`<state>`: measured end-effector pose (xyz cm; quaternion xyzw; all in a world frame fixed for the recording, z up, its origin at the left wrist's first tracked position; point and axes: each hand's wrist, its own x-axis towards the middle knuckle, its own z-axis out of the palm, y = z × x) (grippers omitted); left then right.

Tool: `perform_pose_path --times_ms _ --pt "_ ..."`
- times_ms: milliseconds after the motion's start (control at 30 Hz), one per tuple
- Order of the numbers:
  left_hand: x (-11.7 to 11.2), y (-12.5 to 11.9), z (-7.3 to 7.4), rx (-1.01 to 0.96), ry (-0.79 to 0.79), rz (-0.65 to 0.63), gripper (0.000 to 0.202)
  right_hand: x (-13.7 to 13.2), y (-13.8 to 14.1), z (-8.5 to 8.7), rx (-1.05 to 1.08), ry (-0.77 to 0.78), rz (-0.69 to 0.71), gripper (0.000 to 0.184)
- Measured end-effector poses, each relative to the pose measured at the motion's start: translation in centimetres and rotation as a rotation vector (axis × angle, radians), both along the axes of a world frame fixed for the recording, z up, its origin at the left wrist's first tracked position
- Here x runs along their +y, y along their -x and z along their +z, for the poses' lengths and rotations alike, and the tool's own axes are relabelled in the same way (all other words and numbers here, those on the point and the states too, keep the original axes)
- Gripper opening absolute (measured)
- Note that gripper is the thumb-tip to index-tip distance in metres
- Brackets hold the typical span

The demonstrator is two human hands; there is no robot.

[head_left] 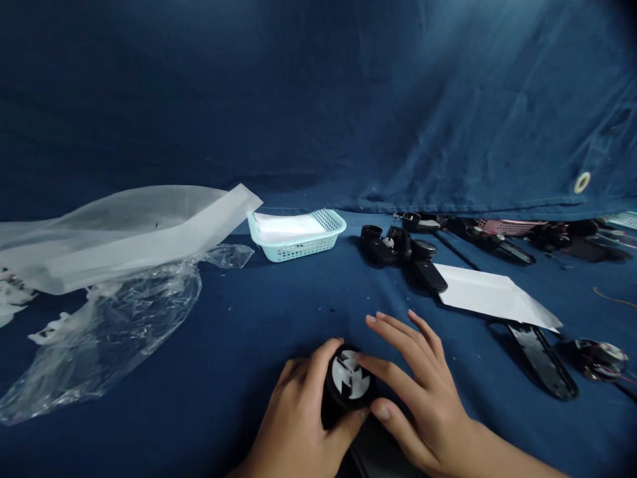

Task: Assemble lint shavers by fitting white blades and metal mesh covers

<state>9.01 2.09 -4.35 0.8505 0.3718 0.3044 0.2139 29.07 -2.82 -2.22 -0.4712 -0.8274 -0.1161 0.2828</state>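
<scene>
My left hand (305,405) is wrapped round the round head of a black plastic device (329,413), thumb on the near side and fingers on the far left. Set in that head is a pale grey disc (351,376) with dark slots. My right hand (423,392) rests at the right side, its index fingertip on the disc's upper right edge and its thumb by the lower rim. The other right fingers are spread in the air. Below the head, a dark flat body or handle (381,451) runs toward me, partly hidden by both hands.
Beyond my hands stands a light blue basket (303,249) with white paper in it. Clear plastic bags (129,332) and a white foam sheet (149,255) lie left. To the right are black device parts (398,245), white paper (492,292), a long black shell (545,362) and a wired part (600,358).
</scene>
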Motion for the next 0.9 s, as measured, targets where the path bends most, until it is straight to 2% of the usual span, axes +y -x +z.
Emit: perform_pose_path --times_ms 133,267,333,500,700,800,900 --pt "0.0 0.0 0.0 0.000 0.011 -0.011 0.067 0.0 0.0 0.5 0.044 -0.018 0.078 0.026" --pt "0.1 0.0 -0.2 -0.011 0.007 -0.034 0.066 0.3 0.4 1.1 0.018 -0.040 0.184 0.034" --pt "0.2 0.0 -0.3 -0.008 0.005 -0.037 0.066 0.4 0.6 1.0 -0.008 -0.032 0.192 0.038" --pt "0.3 0.0 -0.3 0.019 -0.009 -0.039 0.067 0.4 0.9 0.1 -0.028 0.069 0.070 0.044" --pt "0.3 -0.1 -0.2 0.022 -0.061 -0.039 0.066 0.3 1.4 -0.2 0.008 0.076 -0.071 0.041" --pt "0.2 -0.3 -0.2 0.030 -0.058 -0.030 0.067 0.3 1.4 -0.1 0.020 0.094 -0.089 0.036" --pt "0.2 -0.3 -0.1 0.025 -0.039 -0.026 0.066 0.1 1.0 0.1 0.059 0.087 -0.039 0.024"
